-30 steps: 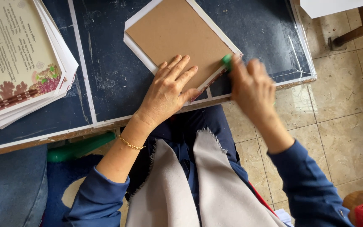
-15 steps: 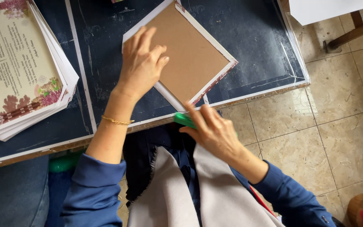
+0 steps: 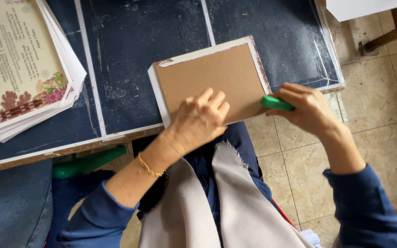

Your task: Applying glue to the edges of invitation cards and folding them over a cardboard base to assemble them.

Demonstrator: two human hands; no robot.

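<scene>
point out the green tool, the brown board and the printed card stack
green tool (image 3: 275, 103), head view, its exposed end
brown board (image 3: 210, 80), head view, middle of its face
printed card stack (image 3: 17, 64), head view, top sheet

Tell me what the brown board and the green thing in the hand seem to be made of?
The brown board looks like matte, uncoated cardboard: flat, dull tan, with white paper edges showing around it. The green tool in the right hand looks like smooth plastic, judging by its even, bright colour; most of it is hidden. The left hand presses on the board.
</scene>
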